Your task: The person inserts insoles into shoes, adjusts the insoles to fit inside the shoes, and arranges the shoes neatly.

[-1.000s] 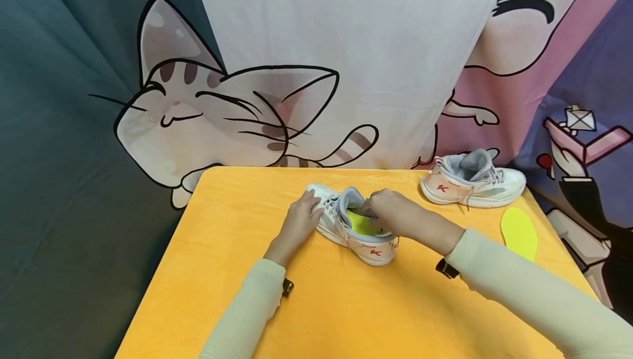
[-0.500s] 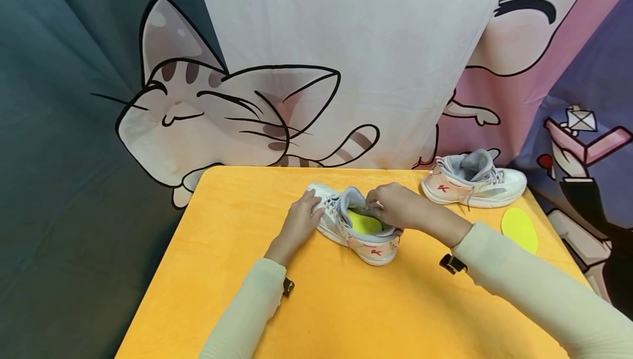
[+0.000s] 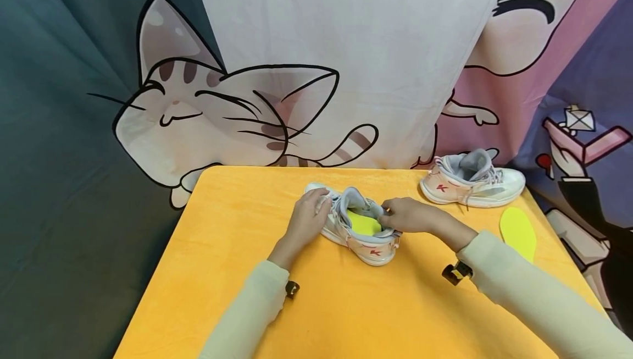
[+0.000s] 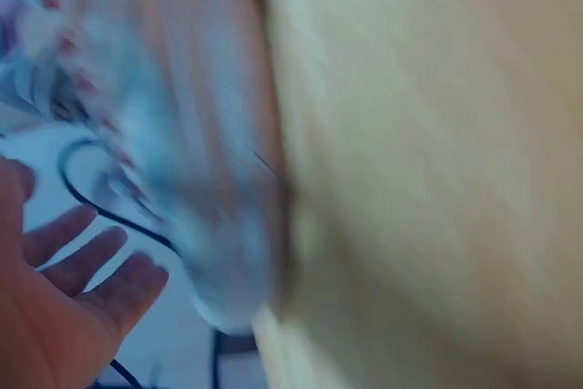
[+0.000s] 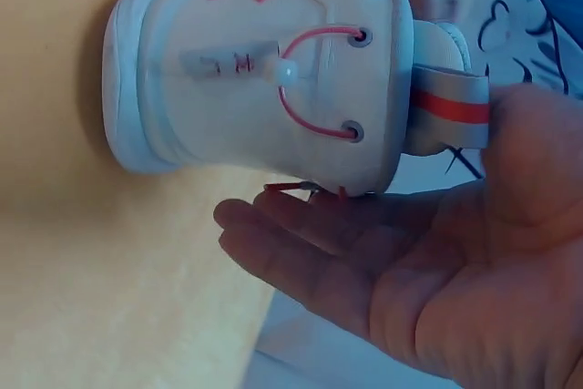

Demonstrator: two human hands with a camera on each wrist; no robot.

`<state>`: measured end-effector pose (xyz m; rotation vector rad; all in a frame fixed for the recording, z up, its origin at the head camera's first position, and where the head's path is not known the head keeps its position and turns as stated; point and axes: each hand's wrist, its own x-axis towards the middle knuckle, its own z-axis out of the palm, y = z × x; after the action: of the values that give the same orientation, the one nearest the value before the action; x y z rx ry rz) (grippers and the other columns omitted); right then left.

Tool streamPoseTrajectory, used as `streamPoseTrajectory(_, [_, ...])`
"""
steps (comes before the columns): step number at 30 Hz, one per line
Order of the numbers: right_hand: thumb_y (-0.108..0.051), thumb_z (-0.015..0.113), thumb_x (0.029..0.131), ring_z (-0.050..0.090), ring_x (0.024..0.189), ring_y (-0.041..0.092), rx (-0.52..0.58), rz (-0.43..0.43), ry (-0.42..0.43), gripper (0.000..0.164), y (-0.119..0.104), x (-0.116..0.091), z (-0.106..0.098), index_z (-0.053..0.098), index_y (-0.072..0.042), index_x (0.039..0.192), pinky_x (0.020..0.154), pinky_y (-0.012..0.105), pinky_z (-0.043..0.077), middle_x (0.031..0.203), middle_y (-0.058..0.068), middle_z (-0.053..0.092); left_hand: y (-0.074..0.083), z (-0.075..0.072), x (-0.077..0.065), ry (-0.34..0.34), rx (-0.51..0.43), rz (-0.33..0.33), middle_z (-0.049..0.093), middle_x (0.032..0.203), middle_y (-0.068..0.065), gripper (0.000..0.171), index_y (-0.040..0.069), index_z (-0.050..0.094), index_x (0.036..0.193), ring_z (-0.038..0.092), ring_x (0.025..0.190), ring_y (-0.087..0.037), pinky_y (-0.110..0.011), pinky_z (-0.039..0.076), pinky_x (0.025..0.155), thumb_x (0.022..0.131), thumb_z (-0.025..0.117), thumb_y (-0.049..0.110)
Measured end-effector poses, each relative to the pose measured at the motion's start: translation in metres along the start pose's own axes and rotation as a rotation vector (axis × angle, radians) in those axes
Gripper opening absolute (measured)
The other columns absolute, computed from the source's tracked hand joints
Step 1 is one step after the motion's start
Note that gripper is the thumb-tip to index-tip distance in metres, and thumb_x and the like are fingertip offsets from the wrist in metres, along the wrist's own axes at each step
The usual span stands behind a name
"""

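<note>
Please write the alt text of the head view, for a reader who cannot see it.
A white sneaker with a yellow insole inside sits on an orange-yellow table, a person's left hand near its toe, right hand at its collar. To the right are a second sneaker and a loose insole.

Near shoe is blurred in left-wrist view — front of yellow insole inside it is hidden.

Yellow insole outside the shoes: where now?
Head view: the loose yellow insole lies on the table's right side, between the far white shoe and the right sleeve.
</note>
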<state>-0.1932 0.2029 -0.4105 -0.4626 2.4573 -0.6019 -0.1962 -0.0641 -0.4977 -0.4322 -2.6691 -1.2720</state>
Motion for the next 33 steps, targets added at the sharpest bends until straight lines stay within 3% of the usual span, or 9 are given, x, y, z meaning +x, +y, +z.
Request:
streamPoseTrajectory(4, [-0.027,0.061,0.093,0.057,0.086,0.019,0.218,0.011,-0.063,0.054,0.005,-0.003,0.004,0.052,0.005,0.136,0.069,0.031,0.050,0.106,0.010,0.062,0.030,-0.001,0.007,-0.056,-0.145,-0.029,0.069,0.125,-0.009,0.044,0.007,0.064,0.134,0.067,0.111,-0.022,-0.040,0.058,0.093,0.104,0.060,0.038])
streamPoseTrajectory(7, [-0.019,0.059,0.093,0.057,0.088,0.019,0.345,0.012,-0.095,0.054,0.007,-0.004,0.007,0.046,0.007,0.138,0.070,0.031,0.051,0.109,0.013,0.059,0.046,-0.002,0.014,-0.121,-0.136,-0.077,0.071,0.111,-0.006,0.042,0.007,0.066,0.131,0.065,0.092,-0.013,-0.029,0.056,0.080,0.101,0.065,0.037])
streamPoseTrajectory(10, [-0.014,0.057,0.093,0.057,0.091,0.019,0.389,0.003,-0.098,0.052,0.007,-0.002,0.008,0.047,0.008,0.139,0.072,0.030,0.052,0.111,0.014,0.059,0.057,-0.004,0.019,-0.158,-0.100,-0.112,0.071,0.098,-0.005,0.034,0.005,0.069,0.128,0.055,0.069,-0.009,-0.023,0.047,0.062,0.101,0.065,0.027])
streamPoseTrajectory(15, [-0.012,0.056,0.094,0.058,0.094,0.020,0.386,-0.016,-0.096,0.055,0.009,-0.003,0.003,0.044,0.009,0.143,0.073,0.030,0.052,0.116,0.019,0.061,0.063,-0.007,0.020,-0.156,-0.075,-0.103,0.067,0.074,-0.005,0.030,0.002,0.072,0.125,0.033,0.047,-0.007,-0.021,0.033,0.047,0.100,0.060,0.015])
streamPoseTrajectory(20, [-0.011,0.055,0.096,0.059,0.107,0.027,0.313,-0.064,-0.079,0.059,0.011,-0.003,-0.014,0.041,0.009,0.150,0.081,0.034,0.055,0.133,0.026,0.058,0.066,-0.012,0.014,-0.133,-0.095,-0.112,0.053,0.053,-0.001,0.027,0.006,0.074,0.119,0.030,0.040,-0.007,-0.020,0.031,0.041,0.101,0.057,0.015])
streamPoseTrajectory(26, [-0.006,0.055,0.098,0.058,0.117,0.028,0.199,-0.152,-0.023,0.048,0.017,0.005,-0.034,0.053,0.005,0.145,0.100,0.043,0.050,0.137,0.021,0.062,0.071,-0.011,0.008,-0.096,-0.111,-0.087,0.066,0.065,0.001,0.022,0.003,0.073,0.113,0.031,0.039,-0.006,-0.019,0.030,0.039,0.098,0.060,0.013])
streamPoseTrajectory(33, [-0.003,0.056,0.098,0.061,0.114,0.027,0.166,-0.219,-0.021,0.045,0.027,0.017,-0.038,0.056,0.004,0.143,0.098,0.042,0.050,0.136,0.020,0.063,0.071,-0.003,0.009,-0.060,-0.072,-0.075,0.066,0.075,0.000,0.016,0.004,0.070,0.106,0.047,0.051,-0.007,-0.020,0.042,0.048,0.094,0.063,0.012])
